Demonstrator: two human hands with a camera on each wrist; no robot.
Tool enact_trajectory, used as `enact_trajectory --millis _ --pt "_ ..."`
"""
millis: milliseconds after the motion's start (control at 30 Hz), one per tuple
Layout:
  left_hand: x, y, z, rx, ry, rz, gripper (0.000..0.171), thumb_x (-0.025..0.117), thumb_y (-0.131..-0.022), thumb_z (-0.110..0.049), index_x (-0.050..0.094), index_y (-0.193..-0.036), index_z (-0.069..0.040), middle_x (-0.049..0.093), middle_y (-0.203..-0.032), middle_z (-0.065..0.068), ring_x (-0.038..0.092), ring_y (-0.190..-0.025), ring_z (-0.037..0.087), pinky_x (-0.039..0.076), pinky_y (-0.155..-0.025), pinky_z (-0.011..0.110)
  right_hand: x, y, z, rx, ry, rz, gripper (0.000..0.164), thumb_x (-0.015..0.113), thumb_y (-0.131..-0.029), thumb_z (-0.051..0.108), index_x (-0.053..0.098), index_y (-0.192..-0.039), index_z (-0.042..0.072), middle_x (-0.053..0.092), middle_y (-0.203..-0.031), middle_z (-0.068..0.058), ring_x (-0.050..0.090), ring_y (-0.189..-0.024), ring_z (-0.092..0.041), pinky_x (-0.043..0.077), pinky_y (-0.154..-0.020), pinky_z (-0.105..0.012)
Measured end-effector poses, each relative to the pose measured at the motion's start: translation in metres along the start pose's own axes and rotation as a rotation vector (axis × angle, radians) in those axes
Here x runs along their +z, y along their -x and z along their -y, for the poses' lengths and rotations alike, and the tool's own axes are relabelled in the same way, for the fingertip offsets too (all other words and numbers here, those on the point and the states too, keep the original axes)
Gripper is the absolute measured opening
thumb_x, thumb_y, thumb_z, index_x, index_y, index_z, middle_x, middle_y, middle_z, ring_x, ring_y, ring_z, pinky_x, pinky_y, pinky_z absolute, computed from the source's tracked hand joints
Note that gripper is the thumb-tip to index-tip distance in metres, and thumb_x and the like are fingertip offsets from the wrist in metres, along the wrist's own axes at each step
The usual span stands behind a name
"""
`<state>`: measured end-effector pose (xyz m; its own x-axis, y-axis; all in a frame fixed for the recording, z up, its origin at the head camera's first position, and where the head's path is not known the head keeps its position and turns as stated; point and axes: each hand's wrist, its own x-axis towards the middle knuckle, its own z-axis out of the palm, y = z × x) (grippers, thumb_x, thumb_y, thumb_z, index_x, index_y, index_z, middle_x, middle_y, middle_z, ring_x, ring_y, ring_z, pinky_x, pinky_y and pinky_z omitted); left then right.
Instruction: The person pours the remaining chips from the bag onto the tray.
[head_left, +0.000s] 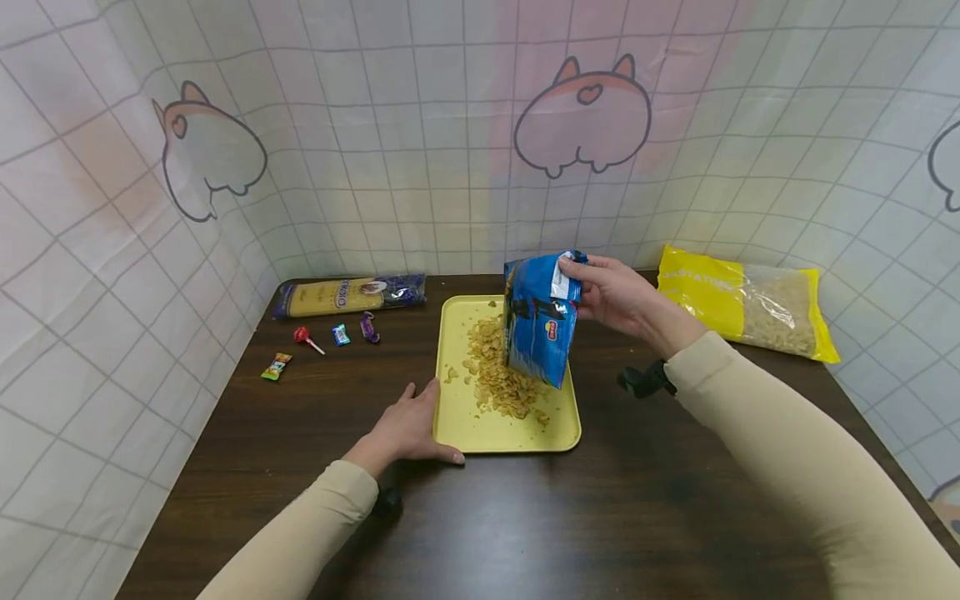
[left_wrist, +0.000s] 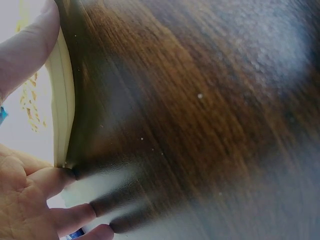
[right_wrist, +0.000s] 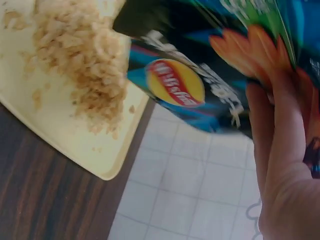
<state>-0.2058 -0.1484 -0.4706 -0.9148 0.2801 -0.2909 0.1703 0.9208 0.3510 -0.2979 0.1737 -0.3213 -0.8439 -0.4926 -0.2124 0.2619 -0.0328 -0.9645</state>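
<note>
My right hand (head_left: 618, 296) grips a blue chip bag (head_left: 536, 329) by its upper right end, thumb over the near face. The bag hangs tilted over a yellow tray (head_left: 457, 425), overlapping its right part. A heap of crushed potato chips (head_left: 498, 379) lies on the tray beside the bag. In the right wrist view a round red-and-yellow logo shows on the bag (right_wrist: 140, 55). At the tray's near left corner rests my left hand (head_left: 405, 425), fingers spread along the left side and thumb by the front edge. The left wrist view shows its fingertips touching the table.
At the back left lies a pasta packet (head_left: 348, 296). Before it are a red lollipop (head_left: 302, 335) and small wrapped candies, including a purple one (head_left: 369, 327) and a green-orange one (head_left: 277, 367). A yellow, partly transparent bag (head_left: 750, 300) lies back right. Patterned curtains (head_left: 465, 125) enclose the table.
</note>
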Motion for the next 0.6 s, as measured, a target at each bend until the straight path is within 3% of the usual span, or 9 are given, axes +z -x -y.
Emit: enact_trajectory --millis 300,433,600 --pt "-0.001 0.000 -0.002 -0.006 0.003 0.002 0.133 0.086 -0.072 -0.062 0.015 -0.162 0.004 0.026 -0.168 0.021 0.022 -0.152 0.054 0.035 -0.115 0.066 0.004 -0.022 -0.001 -0.032 -0.041 -0.110 0.030 0.052 -0.106 0.033 0.056 -0.123 0.008 0.072 -0.093 0.002 0.067 -0.084 -0.013 0.059 -0.080 -0.028" --pt "-0.001 0.001 -0.002 -0.010 0.005 0.005 0.132 0.086 -0.071 -0.062 0.015 -0.162 0.003 0.026 -0.168 0.020 0.021 -0.152 0.053 0.034 -0.115 0.066 0.006 -0.028 -0.001 0.006 -0.071 -0.120 0.034 0.050 -0.107 0.034 0.052 -0.129 0.008 0.071 -0.094 0.001 0.068 -0.087 -0.014 0.059 -0.081 -0.029" --pt "-0.001 0.001 -0.001 -0.010 0.010 -0.002 0.133 0.087 -0.071 -0.062 0.016 -0.162 0.004 0.028 -0.167 0.021 0.022 -0.152 0.053 0.035 -0.115 0.066 0.006 -0.032 0.005 0.122 -0.166 -0.180 0.053 0.053 -0.105 0.037 0.036 -0.146 0.008 0.067 -0.098 -0.004 0.068 -0.086 -0.015 0.061 -0.073 -0.027"
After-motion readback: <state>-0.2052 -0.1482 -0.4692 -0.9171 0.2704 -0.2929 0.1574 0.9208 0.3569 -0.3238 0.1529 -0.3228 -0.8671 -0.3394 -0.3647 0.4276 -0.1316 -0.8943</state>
